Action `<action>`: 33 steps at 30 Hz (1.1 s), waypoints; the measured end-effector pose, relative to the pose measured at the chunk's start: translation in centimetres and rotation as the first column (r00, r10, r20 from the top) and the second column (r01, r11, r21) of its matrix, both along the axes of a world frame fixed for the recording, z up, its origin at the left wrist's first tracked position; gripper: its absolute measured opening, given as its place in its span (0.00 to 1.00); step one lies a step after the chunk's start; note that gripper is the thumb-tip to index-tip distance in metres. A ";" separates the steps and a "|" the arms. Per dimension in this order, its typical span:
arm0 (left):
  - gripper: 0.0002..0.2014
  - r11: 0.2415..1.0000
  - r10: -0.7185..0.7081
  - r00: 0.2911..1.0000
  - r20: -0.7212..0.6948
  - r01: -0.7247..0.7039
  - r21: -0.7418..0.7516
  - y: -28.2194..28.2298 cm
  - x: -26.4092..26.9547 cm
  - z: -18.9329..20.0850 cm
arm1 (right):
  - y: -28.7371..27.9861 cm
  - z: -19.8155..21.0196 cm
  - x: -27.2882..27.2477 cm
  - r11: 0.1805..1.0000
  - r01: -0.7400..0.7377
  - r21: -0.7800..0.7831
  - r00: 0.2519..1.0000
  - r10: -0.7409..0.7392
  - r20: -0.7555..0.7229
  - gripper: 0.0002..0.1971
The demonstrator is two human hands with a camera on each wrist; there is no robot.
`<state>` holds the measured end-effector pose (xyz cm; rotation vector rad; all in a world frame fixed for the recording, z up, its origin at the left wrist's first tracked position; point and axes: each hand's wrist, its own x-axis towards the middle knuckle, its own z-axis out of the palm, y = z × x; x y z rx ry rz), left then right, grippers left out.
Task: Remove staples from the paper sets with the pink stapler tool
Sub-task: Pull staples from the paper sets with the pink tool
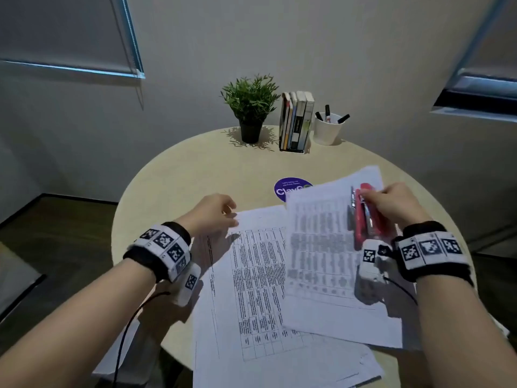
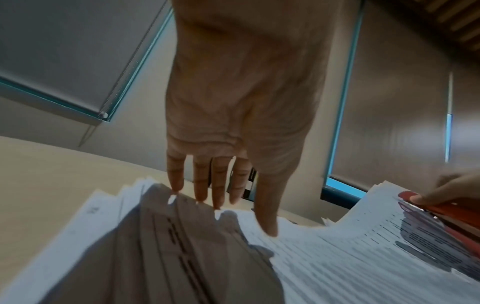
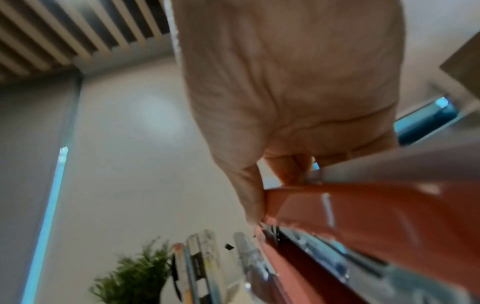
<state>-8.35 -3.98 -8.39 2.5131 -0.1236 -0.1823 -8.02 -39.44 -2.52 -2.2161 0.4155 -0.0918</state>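
Printed paper sets lie overlapped on the round table [image 1: 195, 169]. My left hand [image 1: 221, 212] has straight fingers [image 2: 218, 185] touching the far left corner of the lower paper stack [image 1: 251, 289], which the left wrist view shows as fanned sheets [image 2: 155, 246]. My right hand [image 1: 391, 204] grips the pink stapler tool [image 1: 366, 217] over the far right part of the upper paper set [image 1: 321, 253]. In the right wrist view my thumb and fingers [image 3: 259, 185] curl round the pink stapler tool [image 3: 363, 216], its metal parts showing underneath. No staple can be made out.
At the table's far edge stand a potted plant [image 1: 250, 107], a row of books [image 1: 296, 121] and a white cup of markers [image 1: 327, 130]. A purple round sticker [image 1: 291, 187] peeks out beyond the papers. The papers overhang the near table edge.
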 end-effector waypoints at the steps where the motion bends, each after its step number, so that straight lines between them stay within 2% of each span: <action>1: 0.26 0.992 -0.043 0.999 -0.005 0.043 0.119 -0.3 0.0 -0.6 | -1.2 -0.5 0.2 0.995 0.034 -0.089 0.999 -0.036 -0.016 0.20; 4: 0.36 0.930 -0.106 0.994 -0.003 0.101 0.353 -1.2 0.0 -1.7 | -3.8 -1.5 0.1 0.943 0.098 -0.317 0.991 -0.121 -0.052 0.21; 10: 0.38 0.859 -0.088 0.996 0.017 0.067 0.507 -1.3 -0.4 -1.8 | -5.8 -2.7 -0.7 0.887 0.179 -0.426 0.977 -0.213 -0.033 0.16; 12: 0.37 0.852 -0.069 0.997 0.021 0.048 0.522 -1.1 -0.5 -1.7 | -5.6 -2.9 -0.6 0.865 0.222 -0.450 0.964 -0.263 -0.030 0.23; 14: 0.37 0.877 -0.053 0.999 -0.007 0.050 0.478 -1.0 -0.4 -1.7 | -4.9 -2.6 -0.7 0.850 0.236 -0.470 0.962 -0.273 -0.010 0.27; 16: 0.38 0.903 -0.062 0.997 -0.036 0.071 0.423 -1.1 -0.3 -1.8 | -4.1 -2.6 -0.4 0.879 0.263 -0.397 0.961 -0.277 0.023 0.26; 17: 0.39 0.908 -0.081 0.996 -0.047 0.093 0.410 -1.2 -0.3 -1.8 | -3.5 -2.7 -0.1 0.914 0.269 -0.305 0.962 -0.273 0.031 0.24; 20: 0.43 0.892 -0.157 0.986 -0.061 0.168 0.419 -2.1 -0.4 -1.7 | -1.0 -3.1 0.5 0.977 0.192 -0.088 0.981 -0.191 0.016 0.18; 22: 0.43 0.884 -0.197 0.977 -0.078 0.212 0.418 -2.8 -0.4 -1.7 | 0.9 -3.7 1.2 0.993 0.113 -0.033 0.994 -0.113 -0.002 0.18; 24: 0.40 0.868 -0.236 0.965 -0.114 0.262 0.421 -3.3 -0.5 -1.8 | 3.1 -4.3 1.5 0.999 0.015 -0.048 0.999 -0.017 -0.031 0.19; 27: 0.37 0.827 -0.294 0.940 -0.173 0.341 0.447 -3.7 -0.8 -2.0 | 7.0 -5.0 1.3 0.979 -0.142 -0.144 0.986 0.128 -0.103 0.21; 29: 0.36 0.824 -0.312 0.932 -0.181 0.361 0.437 -3.6 -0.9 -2.3 | 9.4 -5.3 1.0 0.937 -0.243 -0.252 0.966 0.210 -0.150 0.20; 33: 0.38 0.813 -0.336 0.923 -0.187 0.384 0.438 -3.4 -1.0 -2.3 | 13.6 -5.9 0.7 0.764 -0.408 -0.500 0.911 0.308 -0.272 0.14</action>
